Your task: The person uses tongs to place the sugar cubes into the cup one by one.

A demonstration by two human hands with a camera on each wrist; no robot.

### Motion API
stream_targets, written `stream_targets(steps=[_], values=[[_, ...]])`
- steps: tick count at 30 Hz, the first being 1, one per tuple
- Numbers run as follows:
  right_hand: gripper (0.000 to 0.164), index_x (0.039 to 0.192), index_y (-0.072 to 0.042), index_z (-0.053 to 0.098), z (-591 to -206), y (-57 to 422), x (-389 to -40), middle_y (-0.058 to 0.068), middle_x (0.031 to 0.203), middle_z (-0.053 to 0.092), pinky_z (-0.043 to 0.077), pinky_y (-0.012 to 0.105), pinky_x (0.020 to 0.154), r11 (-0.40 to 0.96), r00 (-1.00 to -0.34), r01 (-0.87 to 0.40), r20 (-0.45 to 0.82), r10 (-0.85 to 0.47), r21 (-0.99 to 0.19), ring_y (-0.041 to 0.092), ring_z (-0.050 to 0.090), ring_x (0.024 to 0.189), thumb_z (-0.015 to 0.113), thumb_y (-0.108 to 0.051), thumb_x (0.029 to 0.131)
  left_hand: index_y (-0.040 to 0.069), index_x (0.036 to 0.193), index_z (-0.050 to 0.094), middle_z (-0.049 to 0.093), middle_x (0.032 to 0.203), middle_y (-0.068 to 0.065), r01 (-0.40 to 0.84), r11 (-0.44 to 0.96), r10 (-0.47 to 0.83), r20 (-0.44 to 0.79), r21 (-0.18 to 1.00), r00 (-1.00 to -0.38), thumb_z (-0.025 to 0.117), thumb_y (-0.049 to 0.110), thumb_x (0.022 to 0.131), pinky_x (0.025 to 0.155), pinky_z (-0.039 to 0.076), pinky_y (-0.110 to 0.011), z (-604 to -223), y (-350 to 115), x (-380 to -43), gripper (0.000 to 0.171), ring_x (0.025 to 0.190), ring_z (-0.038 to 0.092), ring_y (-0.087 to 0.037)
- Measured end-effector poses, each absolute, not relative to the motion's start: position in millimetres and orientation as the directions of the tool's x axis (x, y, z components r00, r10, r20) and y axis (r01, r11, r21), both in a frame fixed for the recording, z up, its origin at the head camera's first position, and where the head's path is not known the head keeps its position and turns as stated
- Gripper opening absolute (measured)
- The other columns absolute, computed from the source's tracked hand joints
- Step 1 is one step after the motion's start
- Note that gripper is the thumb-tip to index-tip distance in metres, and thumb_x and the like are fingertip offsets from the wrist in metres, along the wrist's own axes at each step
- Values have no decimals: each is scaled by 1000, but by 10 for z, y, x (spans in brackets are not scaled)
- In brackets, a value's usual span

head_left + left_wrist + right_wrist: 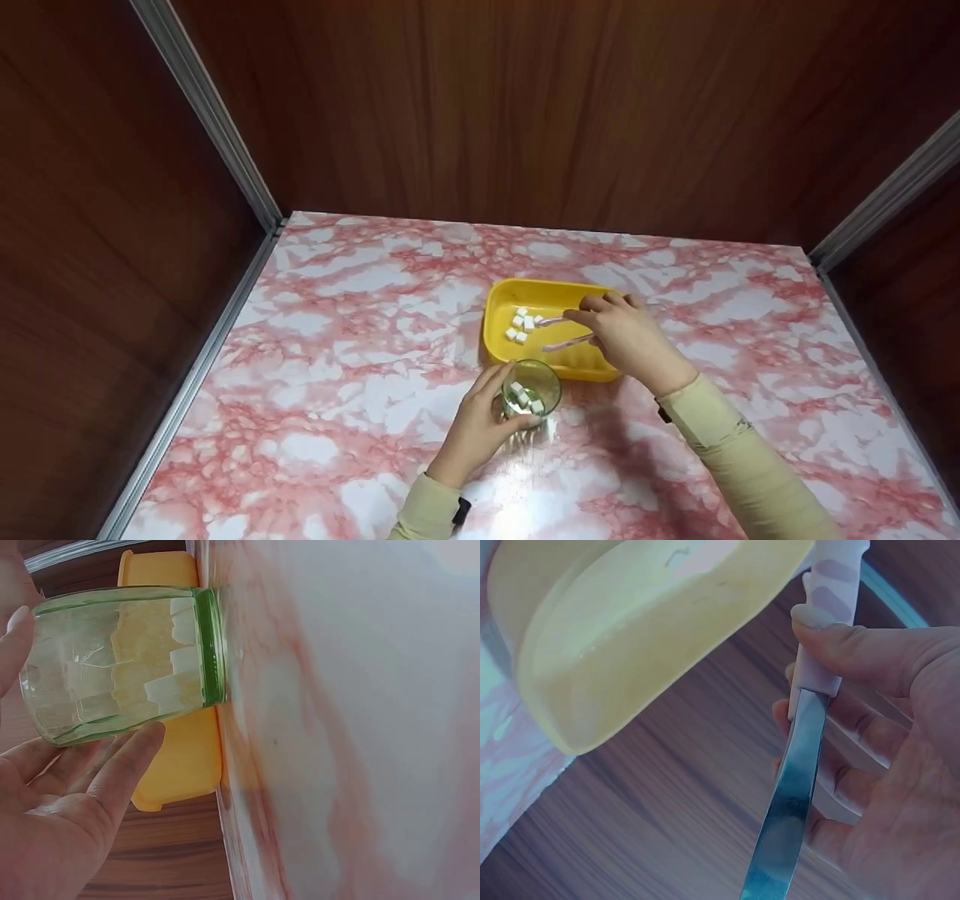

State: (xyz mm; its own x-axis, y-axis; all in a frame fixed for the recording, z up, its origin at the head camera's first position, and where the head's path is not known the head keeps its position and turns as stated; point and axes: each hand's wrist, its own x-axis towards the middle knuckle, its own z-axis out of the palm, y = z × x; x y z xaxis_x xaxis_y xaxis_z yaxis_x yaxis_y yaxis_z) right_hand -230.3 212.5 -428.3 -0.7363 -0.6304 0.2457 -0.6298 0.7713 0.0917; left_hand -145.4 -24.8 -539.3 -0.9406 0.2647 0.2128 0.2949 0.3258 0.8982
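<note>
My left hand [476,424] holds a green-tinted clear glass [553,390] around its side, with thumb and fingers on opposite sides. Several white cubes [523,396] lie at the bottom of that glass, and the left wrist view shows its base [210,649] standing on the table. In my right hand [639,345] is a pair of tongs with pink ends [568,343] and a bent metal strip [795,765]. Their two arms are spread over a yellow container [555,292]. The upper tip is close to white cubes [521,336] at the container's left; whether it touches one I cannot tell.
The glass stands just in front of the container's near left corner. Beneath both lies a red-and-white marbled tabletop [360,330]. A dark wood panel [480,112] rises behind it, with metal-edged panels [112,187] at the sides.
</note>
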Motion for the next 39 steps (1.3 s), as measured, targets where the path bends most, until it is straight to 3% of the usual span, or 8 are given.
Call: stream_targets(steps=[13, 22, 31, 39], values=[[45, 115, -19, 71, -4433, 2155, -2476, 7, 103, 64, 44, 56, 88, 801, -774, -589, 209, -598, 108, 33, 55, 94, 81, -2, 74, 20, 149, 35, 38, 144, 5, 301, 285, 257, 230, 910, -939, 79, 35, 77, 101, 42, -28, -5415, -240, -1460, 85, 129, 41, -16], [43, 112, -18, 72, -4542, 2191, -2585, 6, 100, 64, 45, 51, 79, 796, -769, -594, 207, -605, 117, 33, 55, 89, 77, 3, 75, 21, 149, 35, 37, 145, 5, 292, 271, 264, 221, 917, -939, 76, 41, 77, 101, 42, -31, -5423, -241, -1462, 85, 131, 39, -17], [40, 112, -19, 72, -4585, 2201, -2672, 7, 102, 65, 43, 50, 76, 813, -792, -570, 182, -583, 119, 33, 55, 88, 73, 4, 79, 22, 149, 35, 37, 145, 7, 262, 246, 265, 196, 933, -944, 78, 38, 77, 101, 41, -26, -5412, -236, -1464, 86, 131, 38, -15], [38, 112, -18, 73, -4622, 2182, -2720, 7, 102, 65, 43, 48, 73, 818, -802, -564, 163, -575, 109, 33, 55, 87, 71, 3, 81, 23, 149, 35, 38, 144, 7, 282, 234, 265, 218, 930, -939, 79, 34, 77, 101, 42, -31, -5410, -234, -1464, 85, 131, 39, -16]])
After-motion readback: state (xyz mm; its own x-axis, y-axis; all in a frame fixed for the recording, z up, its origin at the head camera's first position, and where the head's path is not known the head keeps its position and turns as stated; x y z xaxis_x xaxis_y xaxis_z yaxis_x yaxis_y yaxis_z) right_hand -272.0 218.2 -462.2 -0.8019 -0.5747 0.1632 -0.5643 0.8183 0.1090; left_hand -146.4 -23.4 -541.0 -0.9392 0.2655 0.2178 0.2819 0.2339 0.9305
